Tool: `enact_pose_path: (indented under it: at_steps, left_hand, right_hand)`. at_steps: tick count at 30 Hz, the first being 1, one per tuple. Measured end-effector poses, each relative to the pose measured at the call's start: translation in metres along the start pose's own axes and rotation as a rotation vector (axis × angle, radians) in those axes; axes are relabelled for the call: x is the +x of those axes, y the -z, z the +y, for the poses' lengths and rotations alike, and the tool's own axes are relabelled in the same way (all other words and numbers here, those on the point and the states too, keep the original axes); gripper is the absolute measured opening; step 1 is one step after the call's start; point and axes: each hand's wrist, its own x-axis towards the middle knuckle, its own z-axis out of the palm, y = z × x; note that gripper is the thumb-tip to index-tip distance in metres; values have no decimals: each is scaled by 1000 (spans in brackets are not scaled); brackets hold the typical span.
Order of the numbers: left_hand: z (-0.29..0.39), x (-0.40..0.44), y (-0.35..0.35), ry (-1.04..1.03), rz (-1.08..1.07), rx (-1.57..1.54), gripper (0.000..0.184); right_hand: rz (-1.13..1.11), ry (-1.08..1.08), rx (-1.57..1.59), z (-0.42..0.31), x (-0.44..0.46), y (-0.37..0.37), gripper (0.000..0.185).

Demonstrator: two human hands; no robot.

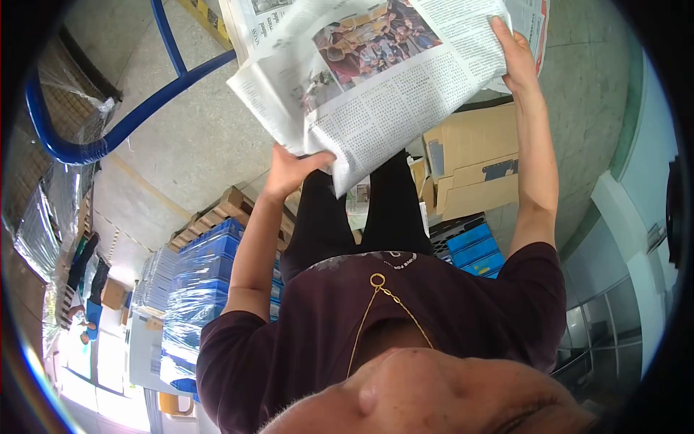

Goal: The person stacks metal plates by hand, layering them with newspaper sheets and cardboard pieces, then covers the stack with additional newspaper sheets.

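Observation:
A printed newspaper (397, 108) with a large colour photo spans the space in front of me, held by both hands. My left hand (293, 172) is closed on its lower left part, thumb on top near a folded corner. My right hand (517, 54) grips the right edge, with its thumb lying on the printed side. More newspaper sheets (249, 32) show behind it at the upper left, and others at the upper right. Whether these are joined to the held one I cannot tell.
Blue metal tubing (144, 108) curves at the left. Film-wrapped blue crates (199, 296) stand beside a wooden pallet (224, 210). Cardboard (473, 155) and a blue box (477, 249) are at the right, near my legs. A person in blue (92, 318) is far off at the lower left.

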Motion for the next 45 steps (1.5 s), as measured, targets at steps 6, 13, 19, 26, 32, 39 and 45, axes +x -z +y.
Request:
enact_pose_path:
  at_steps: [6,13,19,26,32,39,45]
  left_hand:
    - [8,3,6,111,-197,155,15]
    - [21,-17,58,66,-418,998,25]
    - [-24,-78,133,353,-433,1357,33]
    - [-85,-107,147,504,-450,1361,32]
    - [-77,-104,129,531,-282,1178,32]
    - [-70,-121,131,624,-145,1013,37]
    - [-72,-118,127,554,-175,1074,36]
  right_hand:
    - [28,64,-126,-39,-16,6,39]
    - [15,108,-781,-50,-5,74,38]
    - [910,569,-996,-119,-41,145,35]
    - [511,588,-848,-64,-77,-46,30]
    - [-71,933,-1108,134,35,-197,44]
    - [-248,636,-1381,234,26,-284,42]
    - [-301,503,-1468,246,19,-300,45]
